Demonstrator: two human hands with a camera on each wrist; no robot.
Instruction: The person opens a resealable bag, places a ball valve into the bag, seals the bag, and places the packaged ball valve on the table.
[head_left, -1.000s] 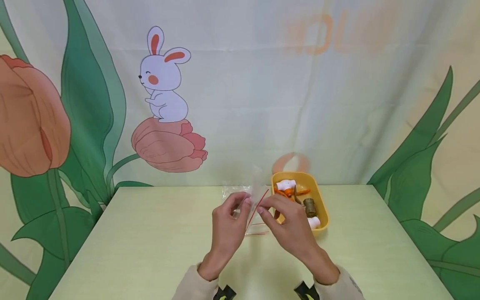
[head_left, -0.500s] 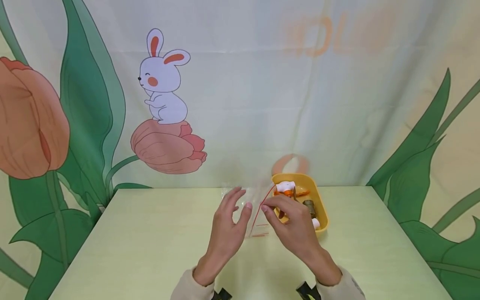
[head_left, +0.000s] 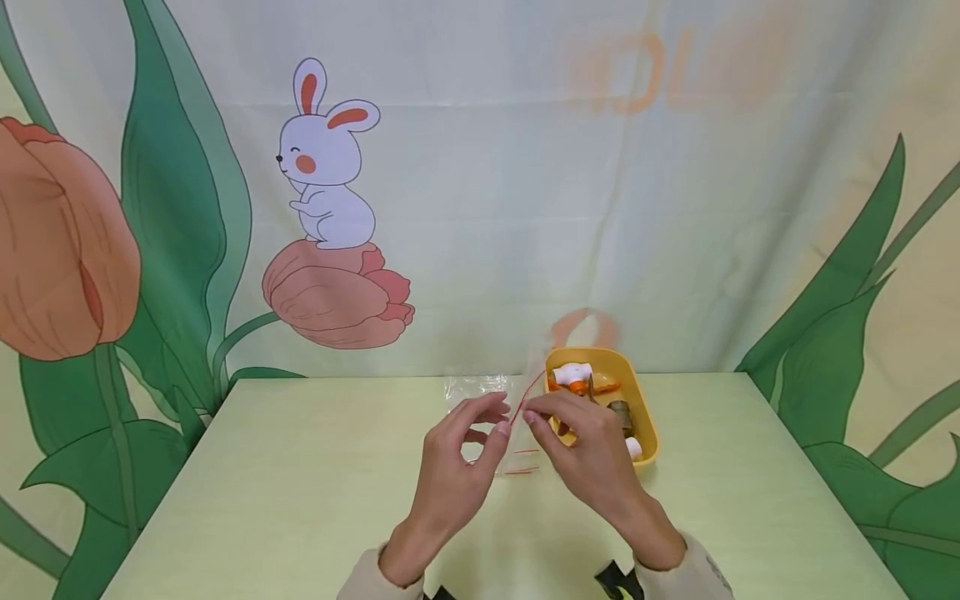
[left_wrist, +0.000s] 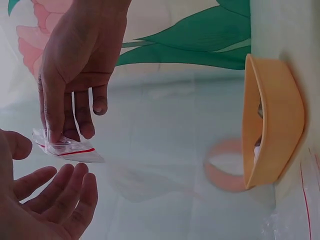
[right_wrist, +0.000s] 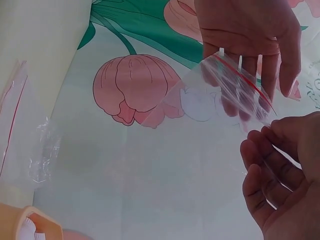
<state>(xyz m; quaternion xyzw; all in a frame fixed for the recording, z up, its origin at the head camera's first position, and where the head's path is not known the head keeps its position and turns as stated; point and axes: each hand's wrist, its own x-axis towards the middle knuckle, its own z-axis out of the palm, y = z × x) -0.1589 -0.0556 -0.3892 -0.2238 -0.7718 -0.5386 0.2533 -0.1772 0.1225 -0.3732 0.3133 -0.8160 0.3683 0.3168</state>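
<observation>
Nearest are two pale sleeves [head_left: 686, 571], with a black strap [head_left: 617, 581] by the right wrist. The right hand [head_left: 592, 450] pinches one end of a small clear bag [right_wrist: 225, 75], its red strip [right_wrist: 245, 77] slanting up off the table [head_left: 300, 467]. The left hand [head_left: 453, 462] gathers nothing; its fingers are bent slightly and parted from the thumb beside the bag (whether a fingertip grazes the film is hard to say, the plastic being so thin and glossy). A second ago the left fingertips were together at the bag; they then spread away and have now come back nearer the strip, which bows rather than running straight. So the bag hangs on the right pinch alone, and I judge the left hand to be shifting its grip.

Beyond, more clear bags [right_wrist: 17, 120] lie on the table. To their right, a yellow bin [head_left: 648, 417] holds white, orange and olive-brown pieces. Farthest back hangs a printed backdrop with a rabbit [head_left: 326, 158] sitting on a tulip [head_left: 337, 292].
</observation>
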